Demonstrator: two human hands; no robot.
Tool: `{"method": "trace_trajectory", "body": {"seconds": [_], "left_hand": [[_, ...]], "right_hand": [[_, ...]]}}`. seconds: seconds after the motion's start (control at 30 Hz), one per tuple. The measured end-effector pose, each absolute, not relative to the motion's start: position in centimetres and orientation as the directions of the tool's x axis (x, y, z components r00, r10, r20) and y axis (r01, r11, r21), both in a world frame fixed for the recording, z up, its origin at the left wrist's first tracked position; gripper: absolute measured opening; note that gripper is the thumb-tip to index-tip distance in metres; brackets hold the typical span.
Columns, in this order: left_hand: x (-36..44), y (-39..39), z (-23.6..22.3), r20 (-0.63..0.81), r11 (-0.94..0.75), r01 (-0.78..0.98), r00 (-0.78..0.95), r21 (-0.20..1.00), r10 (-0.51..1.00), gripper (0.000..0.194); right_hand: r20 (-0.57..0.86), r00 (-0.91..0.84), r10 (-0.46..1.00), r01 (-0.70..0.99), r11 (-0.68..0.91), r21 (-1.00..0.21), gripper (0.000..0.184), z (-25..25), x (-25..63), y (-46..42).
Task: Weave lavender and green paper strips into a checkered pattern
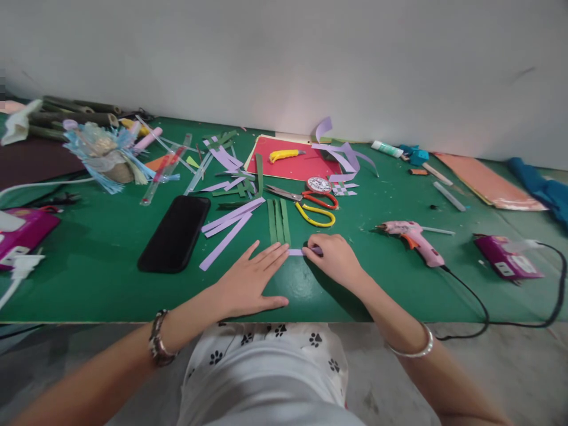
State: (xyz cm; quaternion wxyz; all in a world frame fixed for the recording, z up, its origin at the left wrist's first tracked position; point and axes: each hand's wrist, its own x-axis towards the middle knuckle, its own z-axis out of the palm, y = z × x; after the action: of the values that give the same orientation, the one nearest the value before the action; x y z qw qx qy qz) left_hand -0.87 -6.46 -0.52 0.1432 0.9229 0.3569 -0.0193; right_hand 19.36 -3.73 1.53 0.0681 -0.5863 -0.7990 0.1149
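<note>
My left hand (pixel 251 279) lies flat and open on the green table (pixel 377 278), fingertips pressing the near ends of three dark green paper strips (pixel 278 220) that lie side by side. My right hand (pixel 333 257) is closed in a pinch on a lilac paper strip (pixel 296 252), which runs sideways across the bottom of the green strips. Loose lilac strips (pixel 228 225) lie just left of the green ones. Scissors with red and yellow handles (pixel 310 204) rest just beyond them.
A black phone (pixel 174 233) lies to the left. A pink glue gun (pixel 415 235) with a black cord sits to the right, near a purple power strip (pixel 508 258). A red sheet with a yellow cutter (pixel 284 155), paper scraps, bamboo sticks (pixel 71 112) and an orange sheet (pixel 488 180) crowd the back.
</note>
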Motion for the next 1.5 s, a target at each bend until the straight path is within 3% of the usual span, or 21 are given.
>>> {"method": "trace_trajectory", "body": {"seconds": [0.3,0.67,0.83,1.07,1.5], "left_hand": [[-2.4,-6.1,0.0,-0.039,-0.684,0.647,0.736,0.337,0.676,0.076],[-3.4,-7.4,-0.7,-0.05,-0.69,0.68,0.72,0.248,0.692,0.076],[-2.6,-6.3,-0.4,0.055,-0.586,0.763,0.595,0.272,0.801,0.058],[-0.6,-4.5,0.7,0.005,-0.532,0.802,0.551,0.272,0.834,0.022],[-0.2,-4.8,0.4,0.054,-0.577,0.806,0.576,0.134,0.816,0.023]], "right_hand": [[-0.053,-0.306,0.951,0.921,0.281,-0.271,0.017,1.4,19.6,-3.6],[-0.053,-0.31,0.949,0.92,0.285,-0.267,0.018,1.4,19.4,-3.6],[-0.048,-0.32,0.946,0.916,0.296,-0.269,0.018,1.3,19.5,-3.6],[-0.045,-0.331,0.943,0.914,0.308,-0.264,0.018,1.4,19.6,-3.6],[-0.051,-0.347,0.937,0.882,0.307,-0.358,0.022,1.5,19.7,-3.4]]}}
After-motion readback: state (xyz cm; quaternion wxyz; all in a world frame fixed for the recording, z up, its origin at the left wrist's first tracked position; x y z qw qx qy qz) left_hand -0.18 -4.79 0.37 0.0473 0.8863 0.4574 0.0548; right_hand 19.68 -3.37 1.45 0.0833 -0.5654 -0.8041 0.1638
